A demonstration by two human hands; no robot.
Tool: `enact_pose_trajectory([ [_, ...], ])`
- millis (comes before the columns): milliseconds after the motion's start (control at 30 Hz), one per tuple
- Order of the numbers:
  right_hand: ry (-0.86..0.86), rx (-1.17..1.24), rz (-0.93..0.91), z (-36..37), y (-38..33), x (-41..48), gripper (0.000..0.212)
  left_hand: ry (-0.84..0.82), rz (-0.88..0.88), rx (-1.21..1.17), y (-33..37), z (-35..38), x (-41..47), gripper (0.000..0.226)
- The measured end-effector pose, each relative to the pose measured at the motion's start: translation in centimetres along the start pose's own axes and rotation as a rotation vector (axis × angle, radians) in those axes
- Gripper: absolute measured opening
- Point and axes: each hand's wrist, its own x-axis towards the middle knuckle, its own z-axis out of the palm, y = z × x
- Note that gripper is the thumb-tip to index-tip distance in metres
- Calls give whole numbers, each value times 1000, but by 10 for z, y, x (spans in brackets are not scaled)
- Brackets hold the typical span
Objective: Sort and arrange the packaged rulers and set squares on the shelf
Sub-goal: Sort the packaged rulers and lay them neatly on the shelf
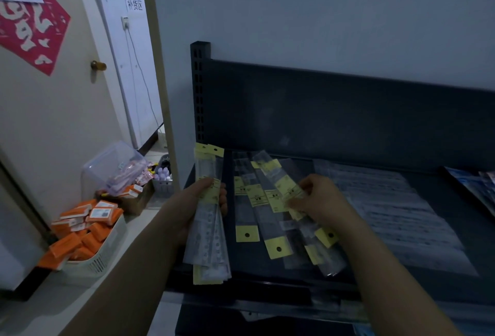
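Both hands [203, 201] [318, 199] around rulers [209, 242].

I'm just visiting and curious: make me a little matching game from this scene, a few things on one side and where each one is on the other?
Things:
1. bundle of packaged rulers
2. single packaged ruler
3. orange boxes
4. red paper cutout

Places:
A. stuck on the door
B. in the white basket on the floor
C. gripped in the left hand
D. pinched by the right hand

Pairs: 1-C, 2-D, 3-B, 4-A
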Motion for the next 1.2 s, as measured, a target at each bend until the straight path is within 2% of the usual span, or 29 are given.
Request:
enact_pose_trajectory([
  [167, -4, 77, -23, -11, -1, -1, 10, -5, 0, -15, -1, 0, -2, 29],
  [333, 2, 212, -83, -28, 0, -7, 15, -17, -55, -32, 3, -1, -3, 32],
  [400, -99, 301, -169, -43, -1, -12, 14, -36, -92, -40, 6, -1, -1, 39],
  [500, -261, 86, -289, -63, -1, -12, 18, -95, -129, -22, 10, 3, -2, 49],
  [567, -364, -71, -302, -69, -2, -10, 19, -136, -135, 33, 11, 9, -3, 56],
  [667, -477, -84, -309, -66, -9, -7, 20, -190, -226, 124, 10, 20, -13, 59],
  [767, -406, 26, -353, -56, -16, -4, 15, -333, -380, 160, 11, 24, -22, 45],
  [800, -352, 81, -361, -50, -18, -4, 14, -371, -415, 148, 12, 22, -22, 49],
  [867, -220, 139, -361, -39, -20, -5, 21, -371, -444, 122, 13, 20, -18, 73],
  [933, -26, 63, -352, -30, -18, -4, 40, -344, -405, 75, 11, 16, -17, 90],
  [967, 40, 15, -318, -29, -14, -4, 48, -321, -358, 48, 10, 13, -17, 91],
  [1000, 47, -31, -266, -28, -11, -5, 52, -290, -301, 31, 10, 10, -17, 87],
  [1067, -75, -141, -155, -24, -5, -9, 52, -248, -203, -14, 10, 3, -15, 74],
  [1133, -187, -243, -84, -19, -1, -12, 51, -265, -166, -56, 11, 0, -15, 63],
  [1200, -208, -235, -48, -15, -1, -12, 49, -280, -155, -20, 10, 4, -15, 46],
])
